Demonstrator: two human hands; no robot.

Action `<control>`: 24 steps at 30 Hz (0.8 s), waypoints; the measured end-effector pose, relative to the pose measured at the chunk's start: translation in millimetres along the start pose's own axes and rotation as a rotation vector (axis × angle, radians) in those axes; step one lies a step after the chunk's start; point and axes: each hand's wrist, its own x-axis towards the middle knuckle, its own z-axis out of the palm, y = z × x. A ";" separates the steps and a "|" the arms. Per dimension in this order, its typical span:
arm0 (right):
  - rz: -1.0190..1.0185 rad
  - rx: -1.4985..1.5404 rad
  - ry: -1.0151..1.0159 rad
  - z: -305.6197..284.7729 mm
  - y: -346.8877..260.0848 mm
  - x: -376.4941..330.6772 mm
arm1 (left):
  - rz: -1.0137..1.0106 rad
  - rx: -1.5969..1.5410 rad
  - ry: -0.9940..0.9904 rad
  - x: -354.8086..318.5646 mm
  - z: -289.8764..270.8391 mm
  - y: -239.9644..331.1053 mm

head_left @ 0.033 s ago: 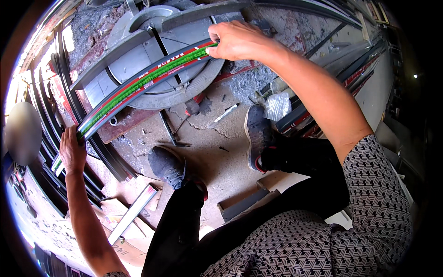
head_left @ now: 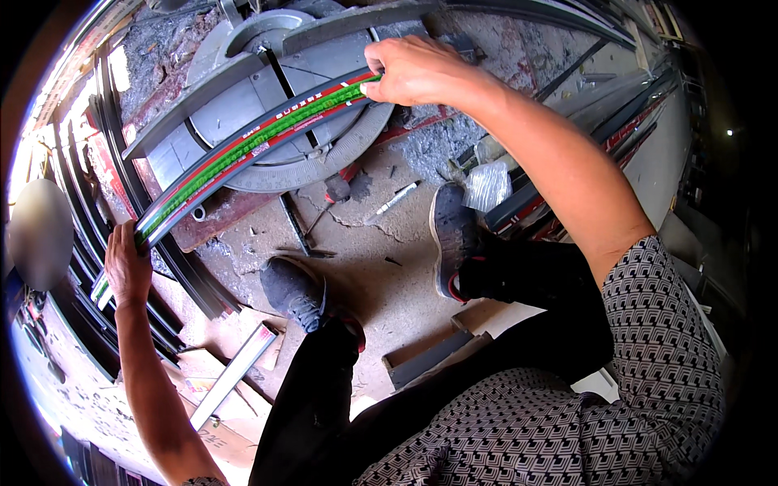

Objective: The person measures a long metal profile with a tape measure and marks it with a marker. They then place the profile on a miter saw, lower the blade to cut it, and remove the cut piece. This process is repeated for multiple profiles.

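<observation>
A long grey metal profile point(head_left: 258, 146) with red printed film and a green strip along its middle lies across the round base of a mitre saw point(head_left: 284, 174). My right hand point(head_left: 421, 73) is closed round its far right end, with fingertips and thumb on the edge. At the lower left, my left hand point(head_left: 128, 267) grips the same profile, which continues beyond the hand. Its thumb side shows, while most of the finger undersides are hidden. The saw's grey fence point(head_left: 203, 101) runs behind the profile.
On the floor lie a screwdriver point(head_left: 336, 188), a white marker point(head_left: 395, 201) and a thin dark tool point(head_left: 296, 227). Dark profiles point(head_left: 194, 279) are stacked at left. A silvery wrapped bundle point(head_left: 488, 186) lies by my right shoe point(head_left: 454, 235). Another person's blurred head point(head_left: 40, 235) is at far left.
</observation>
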 end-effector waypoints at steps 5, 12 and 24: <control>0.018 -0.032 -0.014 -1.2 0.3 2.3 | 0.027 -0.001 0.017 2.1 -0.8 2.3; 0.025 -0.045 -0.036 -2.7 -4.3 5.7 | 0.032 -0.006 0.043 -0.9 -2.5 2.4; 0.068 -0.066 -0.084 -3.6 -14.8 13.5 | 0.012 -0.032 0.047 -2.4 -7.2 4.5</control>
